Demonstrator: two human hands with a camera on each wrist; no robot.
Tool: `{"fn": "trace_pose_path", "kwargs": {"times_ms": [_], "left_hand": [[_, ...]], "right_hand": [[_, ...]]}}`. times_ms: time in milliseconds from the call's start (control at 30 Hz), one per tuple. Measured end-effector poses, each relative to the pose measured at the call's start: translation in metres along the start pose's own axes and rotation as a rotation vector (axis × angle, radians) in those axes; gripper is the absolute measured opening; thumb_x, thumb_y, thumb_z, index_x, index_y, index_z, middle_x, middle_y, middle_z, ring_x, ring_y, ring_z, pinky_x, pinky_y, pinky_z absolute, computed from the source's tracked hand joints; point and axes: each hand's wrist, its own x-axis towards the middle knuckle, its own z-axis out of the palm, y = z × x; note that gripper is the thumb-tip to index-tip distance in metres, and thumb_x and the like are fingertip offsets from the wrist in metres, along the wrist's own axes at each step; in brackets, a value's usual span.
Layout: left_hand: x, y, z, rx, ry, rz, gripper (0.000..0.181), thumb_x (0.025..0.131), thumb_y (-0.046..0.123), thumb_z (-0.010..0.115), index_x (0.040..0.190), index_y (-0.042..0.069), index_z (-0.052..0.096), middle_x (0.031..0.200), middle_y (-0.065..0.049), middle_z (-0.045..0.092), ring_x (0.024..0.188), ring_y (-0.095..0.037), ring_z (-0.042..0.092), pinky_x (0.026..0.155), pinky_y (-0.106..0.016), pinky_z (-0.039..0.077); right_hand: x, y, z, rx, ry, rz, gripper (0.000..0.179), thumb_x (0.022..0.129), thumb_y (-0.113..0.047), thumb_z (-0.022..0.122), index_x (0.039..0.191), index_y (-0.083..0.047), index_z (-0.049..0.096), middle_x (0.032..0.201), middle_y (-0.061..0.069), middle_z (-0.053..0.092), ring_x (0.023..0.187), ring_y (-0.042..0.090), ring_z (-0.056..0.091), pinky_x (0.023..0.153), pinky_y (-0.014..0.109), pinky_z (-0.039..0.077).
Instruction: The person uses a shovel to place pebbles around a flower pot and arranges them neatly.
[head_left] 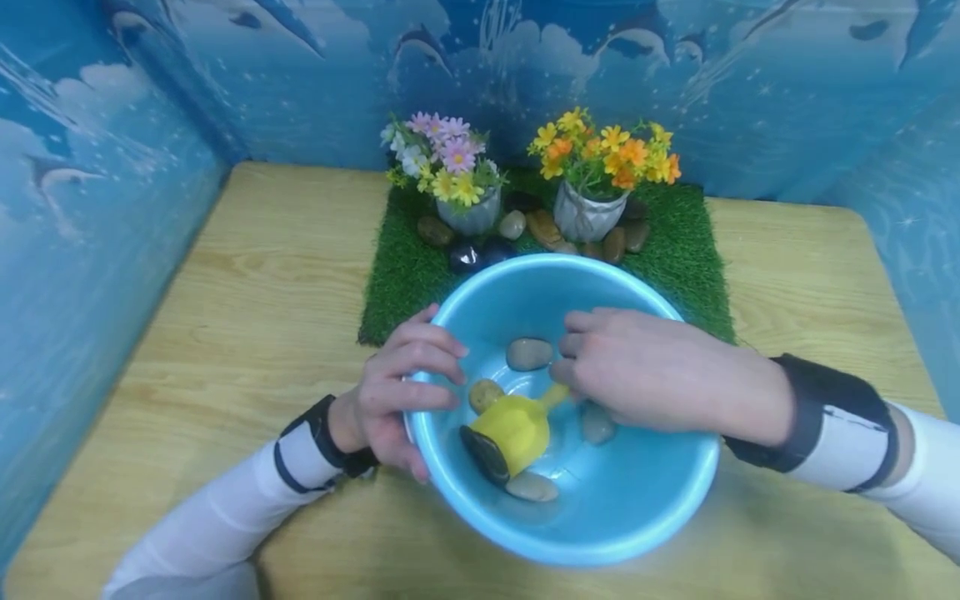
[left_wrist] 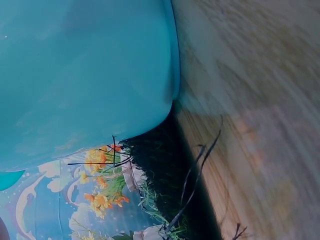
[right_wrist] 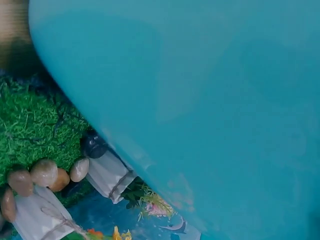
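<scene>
A light-blue basin (head_left: 652, 508) stands at the front of the table, its near wall filling much of both wrist views. My left hand (head_left: 405, 387) grips its left rim, fingers over the edge and thumb outside. Inside the basin, my right hand (head_left: 637, 362) holds a yellow toy shovel (head_left: 525, 425) by its handle, most of which the fingers hide. A dark, smooth shape (head_left: 483, 454), stone-like, shows at the shovel's mouth. Around the shovel lie a grey-brown stone (head_left: 528, 354), a yellowish stone (head_left: 486, 394), a grey stone (head_left: 597, 423) and a pale stone (head_left: 532, 486).
Behind the basin lies a green turf mat (head_left: 405, 275). On it stand a pot of pink and yellow flowers (head_left: 468, 212) and a pot of orange and yellow flowers (head_left: 588, 212), with several pebbles (head_left: 512, 225) around them. Dolphin-print sheets (head_left: 337, 92) wall the wooden table (head_left: 277, 250).
</scene>
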Motion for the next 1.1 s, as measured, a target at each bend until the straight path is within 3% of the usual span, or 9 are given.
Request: {"fn": "trace_pose_path", "kwargs": {"times_ms": [167,333,567,700,1100], "left_hand": [[0.000,0.000,-0.001,-0.002,-0.004,-0.007,0.057,0.095,0.063,0.053,0.086,0.008,0.064,0.088,-0.014,0.065,0.094,-0.035,0.057,0.115,-0.053,0.029],[0.000,0.000,-0.001,0.003,-0.005,-0.005,0.057,0.095,0.064,0.052,0.086,0.009,0.064,0.088,-0.013,0.064,0.093,-0.034,0.057,0.115,-0.052,0.029],[0.001,0.000,0.000,0.006,0.002,-0.012,0.057,0.095,0.064,0.052,0.085,0.008,0.064,0.086,-0.013,0.064,0.093,-0.034,0.057,0.114,-0.053,0.029],[0.001,0.000,0.000,0.006,0.003,-0.011,0.058,0.095,0.064,0.052,0.084,0.008,0.064,0.086,-0.013,0.064,0.093,-0.034,0.057,0.115,-0.052,0.029],[0.000,-0.001,-0.001,0.005,-0.003,0.009,0.057,0.095,0.064,0.052,0.086,0.008,0.063,0.088,-0.013,0.064,0.093,-0.034,0.057,0.115,-0.051,0.029]], "right_hand": [[-0.004,0.004,-0.007,0.068,0.084,-0.030,0.014,0.082,-0.015,0.079,0.083,-0.018,0.066,0.071,-0.010,0.048,0.071,0.015,0.037,0.064,0.030,0.033],[-0.017,0.011,-0.019,0.123,0.130,-0.032,0.010,0.087,-0.020,0.077,0.092,-0.021,0.069,0.078,-0.013,0.054,0.075,0.011,0.040,0.066,0.029,0.037],[-0.038,0.025,-0.024,0.214,0.209,-0.046,0.021,0.091,-0.023,0.073,0.111,-0.026,0.071,0.090,-0.021,0.059,0.084,0.001,0.047,0.068,0.026,0.047],[-0.047,0.027,-0.025,0.243,0.246,-0.044,0.023,0.091,-0.023,0.072,0.114,-0.026,0.071,0.096,-0.024,0.060,0.090,-0.002,0.049,0.071,0.025,0.050],[-0.075,0.034,-0.027,0.343,0.292,-0.052,0.040,0.089,-0.017,0.074,0.123,-0.034,0.065,0.108,-0.029,0.061,0.095,-0.004,0.049,0.076,0.017,0.044]]}}
